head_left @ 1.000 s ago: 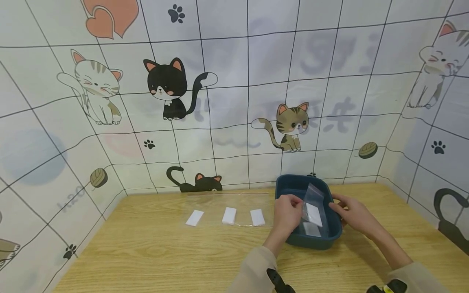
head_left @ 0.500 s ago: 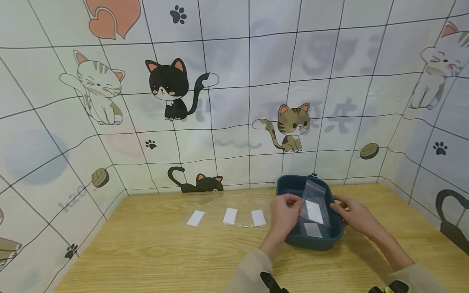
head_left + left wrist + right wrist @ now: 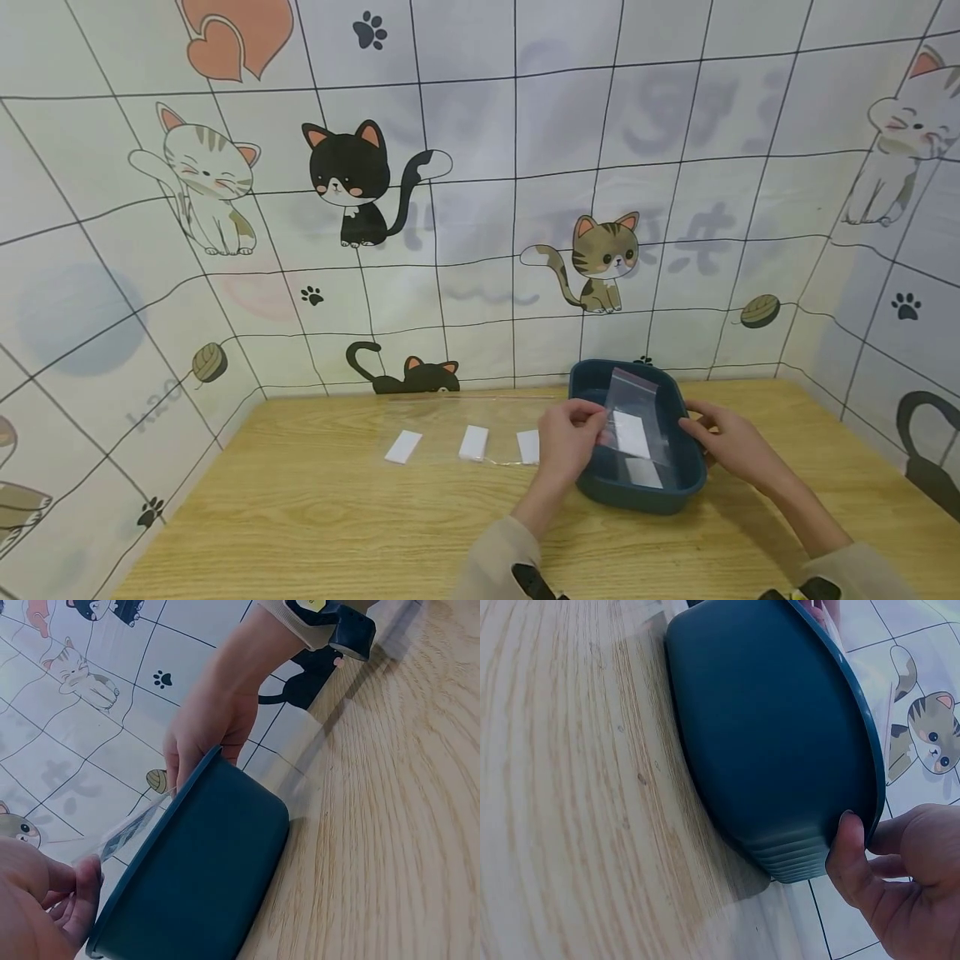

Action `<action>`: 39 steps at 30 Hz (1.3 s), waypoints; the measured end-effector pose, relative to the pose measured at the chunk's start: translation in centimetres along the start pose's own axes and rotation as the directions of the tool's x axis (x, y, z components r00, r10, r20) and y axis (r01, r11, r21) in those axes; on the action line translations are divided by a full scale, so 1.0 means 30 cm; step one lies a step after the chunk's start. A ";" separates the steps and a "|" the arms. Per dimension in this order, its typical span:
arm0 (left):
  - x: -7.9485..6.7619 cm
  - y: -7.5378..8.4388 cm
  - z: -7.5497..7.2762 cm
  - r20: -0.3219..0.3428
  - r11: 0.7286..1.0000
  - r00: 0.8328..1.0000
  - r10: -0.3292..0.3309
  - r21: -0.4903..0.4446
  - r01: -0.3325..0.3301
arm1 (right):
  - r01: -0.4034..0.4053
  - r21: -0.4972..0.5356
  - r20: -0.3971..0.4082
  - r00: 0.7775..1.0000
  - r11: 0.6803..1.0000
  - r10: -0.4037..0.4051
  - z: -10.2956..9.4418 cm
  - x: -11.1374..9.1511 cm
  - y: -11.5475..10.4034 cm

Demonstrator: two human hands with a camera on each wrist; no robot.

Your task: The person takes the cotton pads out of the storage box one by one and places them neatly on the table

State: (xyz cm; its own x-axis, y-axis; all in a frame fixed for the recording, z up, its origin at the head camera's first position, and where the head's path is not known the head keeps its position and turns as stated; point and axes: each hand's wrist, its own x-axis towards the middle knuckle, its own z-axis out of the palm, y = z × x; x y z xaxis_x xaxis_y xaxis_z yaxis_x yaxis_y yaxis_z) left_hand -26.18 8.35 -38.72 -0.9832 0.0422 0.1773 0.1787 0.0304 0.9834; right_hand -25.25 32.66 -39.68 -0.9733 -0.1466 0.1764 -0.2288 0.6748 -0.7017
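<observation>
My left hand point(image 3: 567, 442) pinches the left edge of a clear zip bag point(image 3: 633, 387) between thumb and fingers. Inside the bag shows a white rectangular piece point(image 3: 631, 435). The bag is held over the opening of a dark teal plastic bin point(image 3: 637, 498), overlapping a second white piece point(image 3: 643, 473) lying low in it. My right hand point(image 3: 731, 437) holds the bin's right rim. In the right wrist view the thumb point(image 3: 847, 851) presses the outer wall, with the fingers partly hidden behind the rim. The left wrist view shows the bag's edge point(image 3: 135, 829) rising above the rim.
Left of the bin, a clear plastic sheet or bag point(image 3: 435, 417) lies on the wooden table point(image 3: 337, 517) with white pieces point(image 3: 473, 442) on or in it. My left hand partly covers the rightmost piece. A cat-print wall covering point(image 3: 472, 208) stands close behind.
My left hand has drawn slightly left, bringing the bag left across the bin's opening. The bag has turned flatter toward the head camera. My right hand keeps its hold on the rim.
</observation>
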 end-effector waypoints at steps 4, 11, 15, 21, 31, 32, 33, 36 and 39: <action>-0.001 0.004 -0.019 0.007 1.000 1.000 0.023 0.008 -0.023 | 0.004 -0.017 -0.009 1.000 1.000 -0.004 0.000 0.000 0.000; 0.006 0.001 -0.061 0.004 0.998 0.999 0.051 0.023 -0.051 | 0.007 -0.007 0.000 1.000 1.000 -0.007 -0.003 0.004 0.001; 0.015 -0.006 -0.096 -0.011 0.997 0.997 0.074 0.029 -0.074 | 0.006 -0.010 0.002 1.000 1.000 -0.006 -0.002 0.005 0.003; 0.023 -0.012 -0.150 -0.024 0.996 0.996 0.081 0.034 -0.080 | 0.001 -0.007 0.002 1.000 1.000 -0.001 -0.001 0.004 0.004; 0.034 -0.021 -0.228 -0.048 0.995 0.995 0.089 0.052 -0.086 | -0.002 0.012 0.011 1.000 1.000 0.002 -0.006 -0.002 0.002; 0.036 -0.020 -0.236 -0.050 0.995 0.995 0.084 0.059 -0.081 | -0.004 0.012 0.010 1.000 1.000 0.004 -0.006 -0.002 0.001; 0.037 -0.020 -0.243 -0.051 0.995 0.995 0.081 0.058 -0.078 | -0.007 0.012 0.010 1.000 1.000 0.006 -0.006 -0.003 0.000; 0.041 -0.020 -0.264 -0.055 0.996 0.996 0.070 0.063 -0.067 | -0.010 0.017 0.013 1.000 1.000 0.010 -0.005 -0.004 -0.004; 0.047 -0.023 -0.284 -0.057 0.996 0.996 0.066 0.062 -0.062 | -0.008 0.017 0.014 1.000 1.000 0.007 -0.006 -0.006 -0.004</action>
State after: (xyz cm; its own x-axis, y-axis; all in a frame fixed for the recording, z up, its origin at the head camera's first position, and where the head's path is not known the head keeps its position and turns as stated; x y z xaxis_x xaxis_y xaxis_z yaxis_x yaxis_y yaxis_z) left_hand -28.00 -0.11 -38.82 -0.9699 -0.0132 0.2432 0.2411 0.0897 0.9663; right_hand -25.05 32.74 -39.49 -0.9751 -0.1517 0.1617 -0.2217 0.6632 -0.7148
